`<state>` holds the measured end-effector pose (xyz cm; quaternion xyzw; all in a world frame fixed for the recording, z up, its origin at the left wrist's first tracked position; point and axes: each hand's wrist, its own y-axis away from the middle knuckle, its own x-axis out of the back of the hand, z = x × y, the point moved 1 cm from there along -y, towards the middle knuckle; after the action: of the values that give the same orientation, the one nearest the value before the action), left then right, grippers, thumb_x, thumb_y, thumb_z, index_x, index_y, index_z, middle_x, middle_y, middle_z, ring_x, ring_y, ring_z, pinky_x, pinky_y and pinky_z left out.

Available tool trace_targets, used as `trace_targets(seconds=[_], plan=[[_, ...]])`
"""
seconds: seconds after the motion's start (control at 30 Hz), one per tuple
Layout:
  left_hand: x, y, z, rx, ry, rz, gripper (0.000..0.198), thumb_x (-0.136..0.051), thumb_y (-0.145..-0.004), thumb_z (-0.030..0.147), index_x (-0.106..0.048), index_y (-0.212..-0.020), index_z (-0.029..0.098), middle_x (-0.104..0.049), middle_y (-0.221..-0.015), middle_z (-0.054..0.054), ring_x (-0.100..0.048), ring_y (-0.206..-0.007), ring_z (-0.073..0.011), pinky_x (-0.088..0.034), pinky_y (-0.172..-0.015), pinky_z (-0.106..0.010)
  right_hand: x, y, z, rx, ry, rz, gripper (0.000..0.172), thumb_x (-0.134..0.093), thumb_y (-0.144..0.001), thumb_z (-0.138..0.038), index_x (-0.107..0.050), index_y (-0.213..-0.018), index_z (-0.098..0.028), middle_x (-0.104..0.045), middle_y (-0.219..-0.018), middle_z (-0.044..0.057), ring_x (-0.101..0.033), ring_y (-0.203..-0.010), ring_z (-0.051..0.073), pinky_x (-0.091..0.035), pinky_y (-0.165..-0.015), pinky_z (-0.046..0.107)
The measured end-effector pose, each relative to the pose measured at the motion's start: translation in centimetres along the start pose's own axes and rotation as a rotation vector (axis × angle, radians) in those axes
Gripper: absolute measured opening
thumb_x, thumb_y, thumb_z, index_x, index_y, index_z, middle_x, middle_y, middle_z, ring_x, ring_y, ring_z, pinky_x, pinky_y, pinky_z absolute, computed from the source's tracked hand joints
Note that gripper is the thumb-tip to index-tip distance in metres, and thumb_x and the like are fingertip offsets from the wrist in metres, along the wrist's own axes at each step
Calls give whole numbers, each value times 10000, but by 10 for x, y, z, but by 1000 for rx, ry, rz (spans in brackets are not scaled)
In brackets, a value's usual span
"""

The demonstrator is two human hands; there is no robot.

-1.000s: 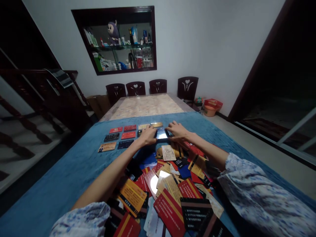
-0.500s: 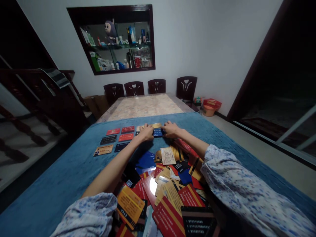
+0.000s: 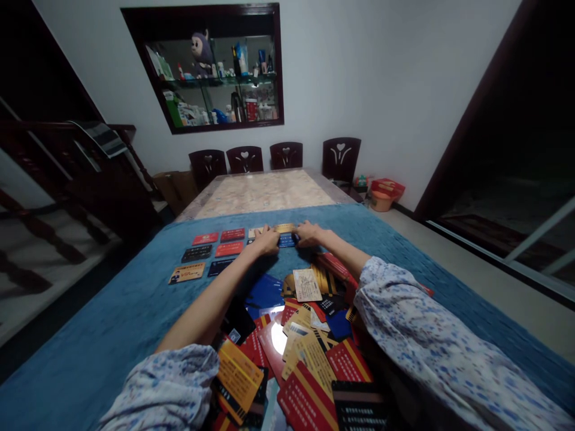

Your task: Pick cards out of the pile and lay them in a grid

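Observation:
Both hands reach forward over a blue cloth [image 3: 130,299]. A blue card [image 3: 286,240] lies flat between them, just below a gold card [image 3: 284,228]. My left hand [image 3: 266,240] has its fingers on the left end of the blue card, and my right hand [image 3: 308,234] has its fingers at the right end. To the left lie cards in rows: red cards [image 3: 205,239] [image 3: 232,234] [image 3: 229,249], black cards [image 3: 196,253] and an orange card [image 3: 187,273]. A dark card [image 3: 220,267] is partly behind my left forearm.
A loose heap of cards [image 3: 309,359] spreads between my forearms, with a cream card [image 3: 307,285] near its top. Beyond the cloth the bare tabletop [image 3: 269,191] reaches chairs [image 3: 286,155]. A wall niche [image 3: 224,84] holds bottles and a plush toy.
The view has shifted slightly. My right sleeve has moved a little left and now covers more of the heap's right side. Both hands remain at the blue card.

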<state>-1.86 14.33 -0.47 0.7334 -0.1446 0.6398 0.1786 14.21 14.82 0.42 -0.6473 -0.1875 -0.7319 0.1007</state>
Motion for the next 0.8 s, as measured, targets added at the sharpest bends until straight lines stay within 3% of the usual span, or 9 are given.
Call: trace_targets(seconds=[0.3, 0.57, 0.8], plan=[[-4, -5, 3, 49, 41, -15, 483, -580, -700, 188, -596, -1183, 188, -513, -1317, -177, -364, -1283, -383, -314, -1024, -651, 1, -6, -2, -7, -7, -13, 458, -613, -762, -313, -668, -1203, -202, -598, -1305, 155, -524, -1219, 335, -507, -910, 409], [-4, -3, 8, 67, 32, -4, 461, -593, -709, 185, -615, -1169, 174, -505, -1330, -196, -356, -1304, -397, -274, -1036, -692, -4, -12, -4, -5, -3, -18, 498, -584, -757, -233, -635, -1248, -165, -585, -1325, 160, -529, -1218, 321, -500, -921, 393], [-1, 9, 14, 55, -12, 69, 387, -556, -767, 149, -626, -1147, 135, -493, -1334, -214, -357, -1304, -379, -286, -1047, -637, -5, -7, -1, 3, 1, 10, 485, -579, -778, -262, -632, -1252, -178, -578, -1316, 179, -522, -1206, 338, -505, -894, 434]])
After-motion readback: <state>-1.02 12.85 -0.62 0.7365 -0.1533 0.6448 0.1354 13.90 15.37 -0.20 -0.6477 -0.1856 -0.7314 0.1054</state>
